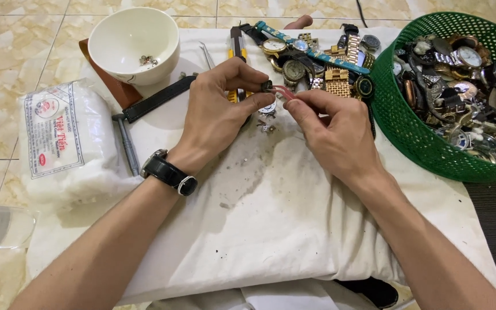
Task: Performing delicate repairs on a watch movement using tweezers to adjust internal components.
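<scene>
The left hand pinches a small dark watch part between thumb and forefinger. The right hand pinches a pink-handled tool, its tip meeting that part. Just beneath the fingertips lie small metal bits on the stained white cloth. Beyond the fingers sits a heap of watches; to their right a green basket full of watches; to their left a white bowl, a black strap and a cotton pack.
</scene>
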